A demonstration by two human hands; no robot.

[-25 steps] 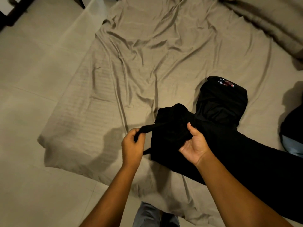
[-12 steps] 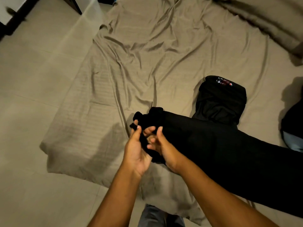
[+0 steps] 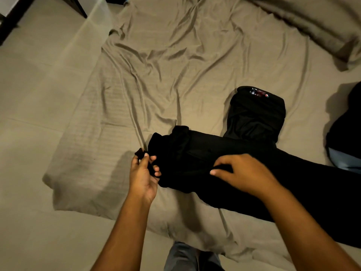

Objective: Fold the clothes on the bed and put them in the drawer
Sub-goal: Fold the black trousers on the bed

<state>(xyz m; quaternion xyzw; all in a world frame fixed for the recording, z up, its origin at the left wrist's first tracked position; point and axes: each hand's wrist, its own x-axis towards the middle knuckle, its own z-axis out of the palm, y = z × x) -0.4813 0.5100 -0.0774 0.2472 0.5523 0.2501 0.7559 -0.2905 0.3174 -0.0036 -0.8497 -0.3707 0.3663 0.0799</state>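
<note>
Done: one folded bundle (image 3: 256, 114) on our bed (image 3: 175, 65).
In hand: black garment (image 3: 195, 153); our left hand (image 3: 143, 177) pinches its cord (image 3: 139, 152), right hand (image 3: 244, 173) its cloth.
Left: we judge folding, then the drawer.

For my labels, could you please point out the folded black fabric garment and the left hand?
folded black fabric garment (image 3: 256, 118): head view, on its middle.
left hand (image 3: 142, 178): head view, palm; fingers pinch a black strap (image 3: 139, 152).

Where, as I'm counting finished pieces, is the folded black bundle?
In the head view, the folded bundle lies right of centre on the bed sheet, just beyond the long black garment.
</note>
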